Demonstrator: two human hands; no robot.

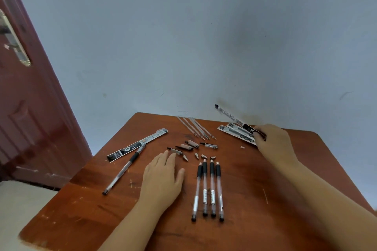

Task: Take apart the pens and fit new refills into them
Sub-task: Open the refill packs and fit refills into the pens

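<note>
My right hand (273,140) is raised at the table's far right, shut on a packaged refill (230,116) that points up and left, blurred. Under it lie more refill packets (234,131). My left hand (163,177) rests flat and open on the wooden table (265,199), holding nothing. Right beside it several clear pen barrels (209,187) with black grips lie side by side without tips. Above them are several pen caps (191,144) and small cone tips (196,156). Bare used refills (195,128) lie at the far edge. One whole pen (124,169) lies at the left.
An empty refill packet (138,143) lies at the left, next to the whole pen. A pale wall rises just behind the table. At the far left stands a dark red door (30,108). The table's left and near edges drop to a pale floor.
</note>
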